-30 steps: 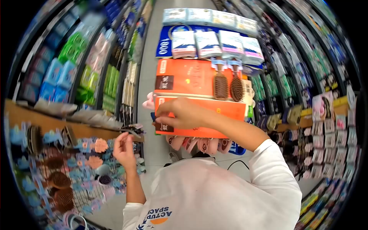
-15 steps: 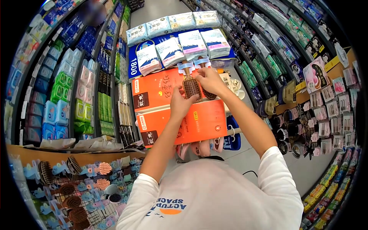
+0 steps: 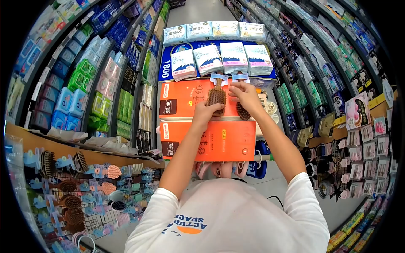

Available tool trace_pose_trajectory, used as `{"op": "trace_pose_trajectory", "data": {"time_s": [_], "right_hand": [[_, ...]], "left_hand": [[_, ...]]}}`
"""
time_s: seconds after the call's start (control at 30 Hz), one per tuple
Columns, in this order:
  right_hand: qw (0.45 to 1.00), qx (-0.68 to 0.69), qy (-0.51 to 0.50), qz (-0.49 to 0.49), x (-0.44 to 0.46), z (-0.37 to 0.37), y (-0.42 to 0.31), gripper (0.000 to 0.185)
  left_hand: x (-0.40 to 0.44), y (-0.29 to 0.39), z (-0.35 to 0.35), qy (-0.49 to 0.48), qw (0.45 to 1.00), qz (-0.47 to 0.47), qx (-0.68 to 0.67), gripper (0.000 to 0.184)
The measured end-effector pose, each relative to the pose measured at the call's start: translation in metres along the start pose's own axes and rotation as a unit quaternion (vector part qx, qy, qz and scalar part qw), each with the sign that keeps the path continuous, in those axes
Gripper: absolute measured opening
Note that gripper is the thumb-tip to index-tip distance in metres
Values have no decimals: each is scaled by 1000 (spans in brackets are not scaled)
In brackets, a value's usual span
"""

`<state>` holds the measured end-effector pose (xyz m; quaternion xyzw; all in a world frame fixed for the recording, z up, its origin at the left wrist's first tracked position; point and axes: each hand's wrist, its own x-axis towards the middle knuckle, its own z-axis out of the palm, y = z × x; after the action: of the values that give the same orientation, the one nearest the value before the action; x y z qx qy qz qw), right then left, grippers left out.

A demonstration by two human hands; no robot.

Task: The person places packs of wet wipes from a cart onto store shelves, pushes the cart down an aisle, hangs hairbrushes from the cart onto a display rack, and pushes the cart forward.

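Note:
A brown paddle hairbrush (image 3: 216, 96) with a light blue hang card (image 3: 219, 79) lies on an orange carton (image 3: 190, 90), handle pointing away from me. My left hand (image 3: 206, 113) grips the bristle head at its near end, thumb across it. A second hairbrush (image 3: 243, 111), dark brown with its own blue card (image 3: 241, 78), lies to the right. Over its middle is my right hand (image 3: 247, 96), fingers bent and tips pinched together between the two brushes. What those fingertips hold, if anything, cannot be made out.
A nearer orange carton (image 3: 236, 145) and packs of cotton pads (image 3: 234, 57) on a blue carton (image 3: 166, 67) fill the stack. Shelves of wrapped goods line both sides. Hairbrushes (image 3: 71, 202) hang on a rack at lower left; blue mugs (image 3: 258, 168) sit below the cartons.
My right hand has drawn back slightly from the second brush's card, its fingers now between the brushes. The left hand stays on the first brush. The whole view has shifted with my head.

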<state>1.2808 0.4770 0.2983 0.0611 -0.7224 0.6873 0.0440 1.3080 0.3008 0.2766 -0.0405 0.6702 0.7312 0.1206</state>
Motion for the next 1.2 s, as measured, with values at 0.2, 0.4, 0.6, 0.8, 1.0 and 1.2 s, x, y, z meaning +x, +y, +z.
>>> {"op": "trace_pose_trajectory", "data": {"time_s": [0.2, 0.4, 0.6, 0.8, 1.0, 1.2], "right_hand": [[992, -36, 101, -66, 12, -15, 26, 24], [992, 39, 76, -98, 33, -22, 49, 23], [982, -14, -41, -181, 10, 66, -26, 23], [940, 76, -332, -33, -70, 223, -91, 36], [896, 122, -418, -86, -124, 349, -136, 44], [790, 267, -544, -95, -213, 418, -184, 52]], "left_hand": [[-24, -23, -34, -76, 964, 33, -251, 24], [-71, -22, -68, -99, 955, 17, -279, 28], [-138, -28, -104, -15, 954, 51, -294, 39], [-232, -9, -131, 141, 934, 160, -286, 49], [-302, -4, -150, 426, 837, 311, -145, 48], [-363, -16, -174, 547, 754, 358, -63, 54]]}}
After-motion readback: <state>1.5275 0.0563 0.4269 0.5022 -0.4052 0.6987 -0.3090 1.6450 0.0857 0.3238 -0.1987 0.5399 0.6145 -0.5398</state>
